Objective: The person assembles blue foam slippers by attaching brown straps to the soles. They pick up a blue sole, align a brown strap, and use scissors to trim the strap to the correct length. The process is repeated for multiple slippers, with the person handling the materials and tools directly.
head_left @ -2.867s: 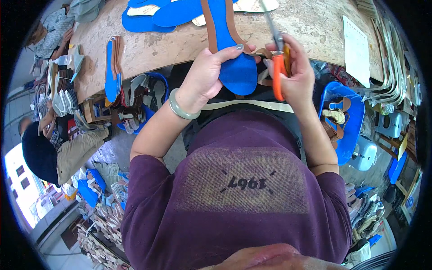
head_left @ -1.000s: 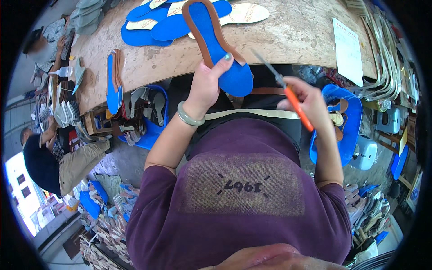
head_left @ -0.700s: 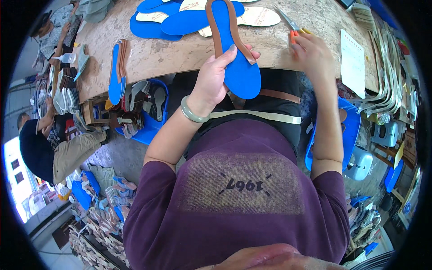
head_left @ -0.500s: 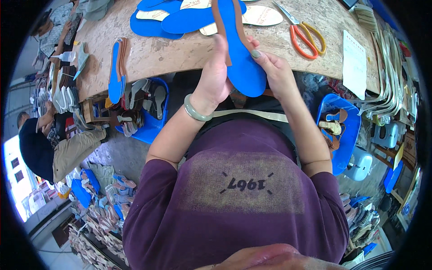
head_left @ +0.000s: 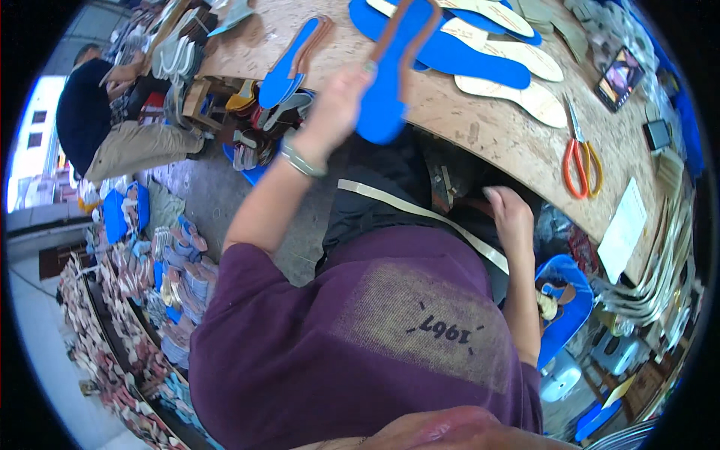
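Observation:
My left hand (head_left: 339, 105) grips a blue insole (head_left: 381, 112) with brown strips along its narrow part, held up over the table's front edge. A bangle is on that wrist. My right hand (head_left: 513, 214) is apart from the insole, low over my lap below the table edge. Its fingers are partly hidden, and whether they hold anything does not show. Left of the held insole, similar blue insoles with brown strips (head_left: 283, 81) lie stacked at the table edge. Beyond it are several loose blue insoles (head_left: 476, 64) and cream insoles (head_left: 517, 101).
Scissors with orange and yellow handles (head_left: 581, 165) lie on the wooden table (head_left: 487, 135), near a phone (head_left: 619, 79) and a paper sheet (head_left: 624, 229). A blue basket (head_left: 574, 315) stands at my right. Farther left a person (head_left: 90, 112) sits, and shoe parts (head_left: 187, 270) are piled behind.
My right hand has let go of the insole and dropped toward my lap. My left hand keeps the insole and has moved left. The whole view has turned.

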Available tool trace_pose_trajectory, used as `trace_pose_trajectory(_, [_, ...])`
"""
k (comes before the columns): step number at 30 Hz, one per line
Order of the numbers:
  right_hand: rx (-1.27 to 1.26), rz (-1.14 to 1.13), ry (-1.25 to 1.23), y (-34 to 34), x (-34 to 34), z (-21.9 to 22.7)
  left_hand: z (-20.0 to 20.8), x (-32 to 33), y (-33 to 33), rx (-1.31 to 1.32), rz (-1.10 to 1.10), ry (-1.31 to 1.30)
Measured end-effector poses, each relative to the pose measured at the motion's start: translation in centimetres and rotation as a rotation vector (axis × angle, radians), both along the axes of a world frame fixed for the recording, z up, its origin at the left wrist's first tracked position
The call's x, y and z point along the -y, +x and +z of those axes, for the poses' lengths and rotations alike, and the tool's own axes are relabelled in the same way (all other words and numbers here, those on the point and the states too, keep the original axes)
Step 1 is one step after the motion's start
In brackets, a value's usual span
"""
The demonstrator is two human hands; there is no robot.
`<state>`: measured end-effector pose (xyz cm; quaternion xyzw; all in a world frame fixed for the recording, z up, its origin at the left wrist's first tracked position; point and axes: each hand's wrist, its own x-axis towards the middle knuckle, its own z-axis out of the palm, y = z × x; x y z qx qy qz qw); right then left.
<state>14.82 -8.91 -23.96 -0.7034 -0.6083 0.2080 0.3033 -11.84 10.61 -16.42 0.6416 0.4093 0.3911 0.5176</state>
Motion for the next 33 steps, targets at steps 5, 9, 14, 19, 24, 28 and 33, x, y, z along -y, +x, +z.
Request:
trace_pose_trajectory(5, [0.531,-0.074,-0.198,3.3,4.1,-3.5,0.3,-10.7,-11.6,-0.936,0.423,0.646])
trace_pose_trajectory(9, [0.225,-0.147,-0.365,3.7,4.1,-5.1,1.4,-5.8,-4.8,-0.692,0.350,0.567])
trace_pose_trajectory(14, [-0.519,-0.104,-0.155,0.9,2.2,0.5,-5.1,8.3,5.0,-0.123,-1.007,-0.656])
trace_pose_trajectory(19, [-0.635,0.231,-0.135,-2.4,2.1,8.5,-2.4,9.3,10.9,0.791,-0.573,-0.961])
trace_pose_trajectory(24, [-0.747,0.174,0.135,-2.7,0.6,6.2,3.2,7.4,10.1,0.377,-0.671,-0.367])
trace_pose_trajectory(28, [-0.999,-0.106,0.258,-3.0,-0.6,7.6,5.1,9.1,8.6,0.011,-0.689,-0.149])
trace_pose_trajectory(33, [-1.078,-0.064,0.258,-1.4,0.1,9.0,2.4,10.6,8.5,-0.076,-0.733,-0.066])
